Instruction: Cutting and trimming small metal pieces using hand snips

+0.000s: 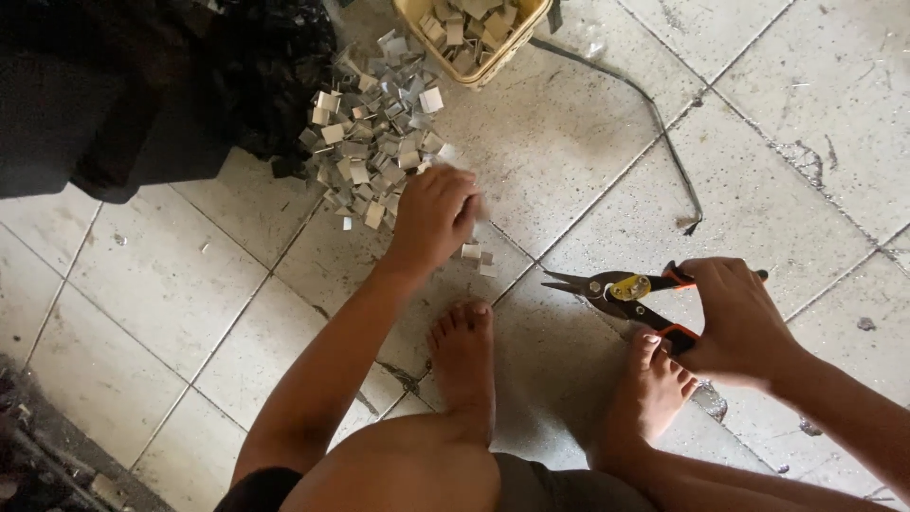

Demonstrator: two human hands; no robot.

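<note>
My left hand (433,216) reaches down onto the near edge of a heap of small folded metal pieces (374,133) on the tiled floor, fingers curled over some of them; what it grips is hidden. A few loose pieces (477,256) lie just beside its fingers. My right hand (737,320) is closed around the orange-and-black handles of metal snips (621,289), whose jaws point left above the floor. My bare feet (464,356) rest on the tiles between both hands.
A yellow basket (482,72) with more metal pieces stands at the top. A black bag or cloth (142,85) lies at the upper left. A thin dark strip (664,142) curves across the tiles. Dark clutter sits at the lower left corner.
</note>
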